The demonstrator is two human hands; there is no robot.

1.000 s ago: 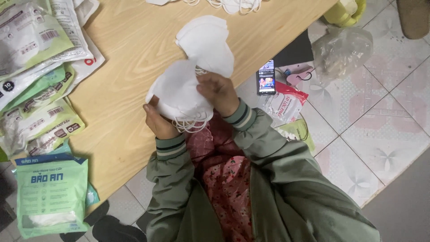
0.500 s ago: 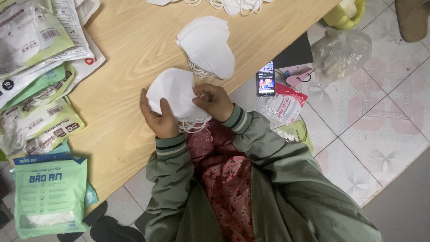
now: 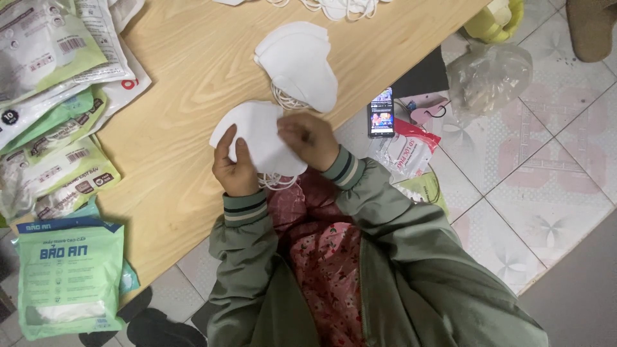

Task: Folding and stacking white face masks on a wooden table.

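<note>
A small stack of white face masks (image 3: pixel 257 132) is held over the near edge of the wooden table (image 3: pixel 186 77). My left hand (image 3: pixel 234 168) grips it from below, thumb and fingers on its face. My right hand (image 3: pixel 308 138) pinches its right side from above. White elastic loops (image 3: pixel 276 182) dangle under the masks. A second pile of white masks (image 3: pixel 299 61) lies on the table just beyond my hands.
Green and white mask packets (image 3: pixel 51 83) are heaped at the table's left, one green packet (image 3: pixel 69 276) at the near left corner. More elastic loops (image 3: pixel 334 6) lie at the far edge. A phone (image 3: pixel 381 112), plastic bags (image 3: pixel 488 74) and wrappers (image 3: pixel 408 151) sit on the tiled floor.
The held masks have come down from against the far pile towards me; my right hand has shifted from the stack's lower side to its right edge.
</note>
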